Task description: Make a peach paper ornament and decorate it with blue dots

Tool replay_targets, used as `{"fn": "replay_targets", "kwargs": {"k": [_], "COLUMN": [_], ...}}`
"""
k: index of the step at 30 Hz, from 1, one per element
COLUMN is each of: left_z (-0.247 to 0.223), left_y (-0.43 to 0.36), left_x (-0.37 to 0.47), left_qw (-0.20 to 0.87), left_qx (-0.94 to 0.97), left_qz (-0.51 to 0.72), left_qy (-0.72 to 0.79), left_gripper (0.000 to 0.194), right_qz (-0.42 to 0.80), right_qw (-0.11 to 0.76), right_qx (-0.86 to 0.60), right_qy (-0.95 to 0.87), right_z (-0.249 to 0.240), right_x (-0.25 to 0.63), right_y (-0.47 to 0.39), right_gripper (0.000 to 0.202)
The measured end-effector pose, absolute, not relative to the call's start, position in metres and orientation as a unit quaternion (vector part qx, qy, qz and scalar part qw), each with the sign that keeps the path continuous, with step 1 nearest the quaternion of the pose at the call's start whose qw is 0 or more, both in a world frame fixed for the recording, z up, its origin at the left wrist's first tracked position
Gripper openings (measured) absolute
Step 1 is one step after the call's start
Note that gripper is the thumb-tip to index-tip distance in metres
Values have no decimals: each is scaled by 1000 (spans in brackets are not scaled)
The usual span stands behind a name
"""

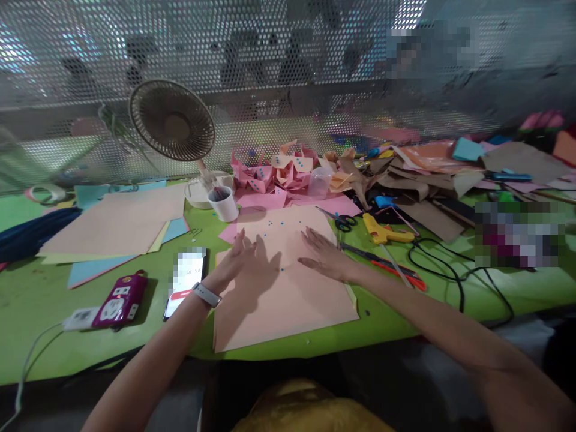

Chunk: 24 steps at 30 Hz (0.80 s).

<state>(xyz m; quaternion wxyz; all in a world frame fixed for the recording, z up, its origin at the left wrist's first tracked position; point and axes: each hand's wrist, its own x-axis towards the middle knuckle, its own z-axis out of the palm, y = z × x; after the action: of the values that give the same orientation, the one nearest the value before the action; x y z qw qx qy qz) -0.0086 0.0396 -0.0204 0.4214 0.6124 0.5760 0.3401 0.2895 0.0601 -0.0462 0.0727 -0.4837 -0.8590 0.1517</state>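
A large sheet of pale peach paper [288,306] lies in front of me on the green tabletop, over other sheets. Several tiny blue dots are scattered on its upper half. My left hand [234,259] rests at the sheet's left side, fingers stretched out, with a watch on the wrist. On the right side my right hand [326,257] lies with its fingers spread over the paper. Neither hand holds anything. Black-handled scissors [344,222] lie just beyond the right hand, near a yellow glue gun [386,231] and an orange-and-black cutter [396,270].
A phone [184,285] and a purple power strip [120,300] are at left. Behind them stand stacked paper sheets [117,219], a fan [173,123] and a white cup [224,204]. Folded pink paper pieces [261,180] and brown scraps [405,180] line the back. A black cable [450,277] curls at right.
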Motion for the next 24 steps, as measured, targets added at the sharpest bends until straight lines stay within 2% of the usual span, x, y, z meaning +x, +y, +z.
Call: {"fn": "replay_targets", "kwargs": {"k": [5,9,14,24], "left_z": [-18,-24,-41,-48], "left_y": [39,43,32,28], "left_x": [-8,-6,3,5], "left_qw": [436,374,198,167], "left_qx": [626,665,757,771], "left_qz": [274,239,114,104], "left_qy": [585,600,612,606], "left_gripper": [86,86,80,83], "right_qz": [107,90,39,74], "right_qw": [56,74,68,37], "right_qx": [-577,-629,-636,-583], "right_qy": [-808,-768,-768,-808], "right_z": [-58,-63,-70,-56], "right_x": [313,318,302,291], "right_y": [68,83,85,76], "right_gripper": [95,95,83,60]}}
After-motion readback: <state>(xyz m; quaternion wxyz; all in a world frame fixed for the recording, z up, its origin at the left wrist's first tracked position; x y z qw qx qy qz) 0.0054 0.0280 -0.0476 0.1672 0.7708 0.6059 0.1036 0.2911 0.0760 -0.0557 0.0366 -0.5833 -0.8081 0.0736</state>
